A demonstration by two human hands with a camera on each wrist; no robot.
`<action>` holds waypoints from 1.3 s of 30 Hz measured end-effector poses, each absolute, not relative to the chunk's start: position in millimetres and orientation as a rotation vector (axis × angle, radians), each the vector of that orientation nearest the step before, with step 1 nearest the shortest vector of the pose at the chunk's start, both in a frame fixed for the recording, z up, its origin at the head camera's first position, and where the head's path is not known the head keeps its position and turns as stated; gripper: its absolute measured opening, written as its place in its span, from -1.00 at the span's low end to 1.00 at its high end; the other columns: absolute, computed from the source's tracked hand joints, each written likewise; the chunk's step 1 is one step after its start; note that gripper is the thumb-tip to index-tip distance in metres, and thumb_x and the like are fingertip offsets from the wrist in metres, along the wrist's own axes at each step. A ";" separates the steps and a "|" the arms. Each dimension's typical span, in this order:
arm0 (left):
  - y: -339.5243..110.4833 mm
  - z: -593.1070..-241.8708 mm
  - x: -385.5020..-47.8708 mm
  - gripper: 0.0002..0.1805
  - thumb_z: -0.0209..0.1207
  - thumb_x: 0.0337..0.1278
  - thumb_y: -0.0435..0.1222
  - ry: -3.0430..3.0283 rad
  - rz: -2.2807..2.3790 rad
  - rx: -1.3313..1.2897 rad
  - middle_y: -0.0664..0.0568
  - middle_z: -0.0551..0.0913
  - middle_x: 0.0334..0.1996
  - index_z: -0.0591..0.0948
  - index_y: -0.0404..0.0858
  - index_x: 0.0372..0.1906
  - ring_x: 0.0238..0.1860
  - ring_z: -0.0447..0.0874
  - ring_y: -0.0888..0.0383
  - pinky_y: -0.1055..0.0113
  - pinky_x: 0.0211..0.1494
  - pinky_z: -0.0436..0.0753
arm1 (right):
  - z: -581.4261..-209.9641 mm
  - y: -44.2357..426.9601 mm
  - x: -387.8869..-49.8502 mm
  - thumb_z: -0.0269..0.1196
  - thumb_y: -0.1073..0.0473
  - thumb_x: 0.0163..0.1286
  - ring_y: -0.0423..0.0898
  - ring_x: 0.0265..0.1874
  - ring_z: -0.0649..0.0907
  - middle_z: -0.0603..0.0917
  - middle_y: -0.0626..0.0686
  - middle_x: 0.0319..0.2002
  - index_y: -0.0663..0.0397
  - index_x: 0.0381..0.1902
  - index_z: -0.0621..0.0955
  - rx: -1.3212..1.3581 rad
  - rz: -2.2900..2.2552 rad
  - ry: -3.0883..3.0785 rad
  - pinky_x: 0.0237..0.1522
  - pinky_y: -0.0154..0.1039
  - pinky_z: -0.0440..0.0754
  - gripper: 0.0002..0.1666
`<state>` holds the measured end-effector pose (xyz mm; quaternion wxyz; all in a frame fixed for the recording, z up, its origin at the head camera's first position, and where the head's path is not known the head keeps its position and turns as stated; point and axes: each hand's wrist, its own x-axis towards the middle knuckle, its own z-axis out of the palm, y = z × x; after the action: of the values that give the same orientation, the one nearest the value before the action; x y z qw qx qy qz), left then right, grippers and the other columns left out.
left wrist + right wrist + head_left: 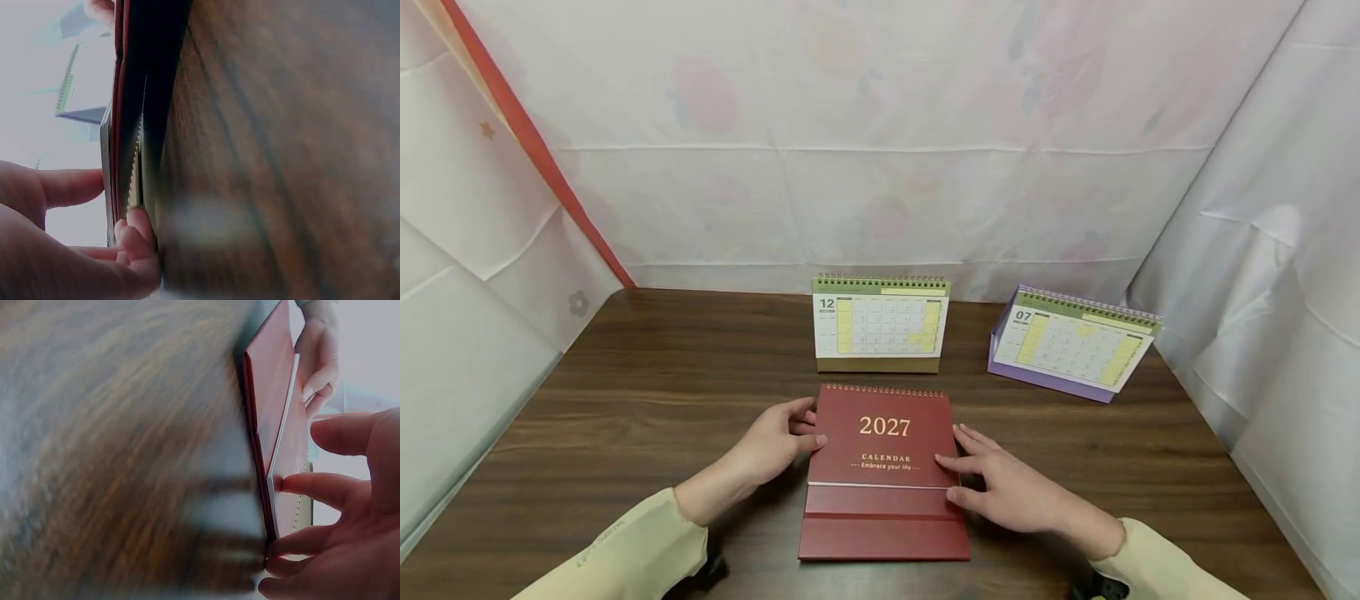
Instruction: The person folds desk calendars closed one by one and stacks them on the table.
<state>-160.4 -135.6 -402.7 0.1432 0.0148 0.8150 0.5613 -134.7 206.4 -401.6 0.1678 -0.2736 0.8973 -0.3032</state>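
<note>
Pale printed curtains (887, 100) behind a dark wood table (647, 392). Between left hand (775, 440) and right hand (1003, 485), a red calendar (884, 472) marked 2027. Left hand at the red calendar's left edge, pinching, thumb on the cover, fingers behind. Right hand at the red calendar's right edge, fingers outstretched and unclenched, touching cover and edge. Just behind the red calendar, a gold-based calendar (880, 325) at 12; behind the red calendar and to its right, a purple-based calendar (1070, 346) at 07.
</note>
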 end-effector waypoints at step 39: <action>-212.0 -382.6 -144.5 -0.29 0.34 0.25 -0.23 2.544 1.482 0.087 -0.24 0.49 0.15 0.36 -0.42 0.41 0.06 0.64 -0.08 0.29 -0.15 0.65 | -393.0 132.1 -141.3 0.14 0.30 0.39 -0.01 0.23 0.52 0.45 0.32 0.32 0.49 0.37 0.33 -0.219 -1.950 1.734 0.27 -0.15 0.39 -0.35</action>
<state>-144.5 -212.0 -382.6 0.0978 0.0293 0.8595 0.5008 -141.3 132.1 -393.0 0.2584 -0.0806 0.6397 -0.7194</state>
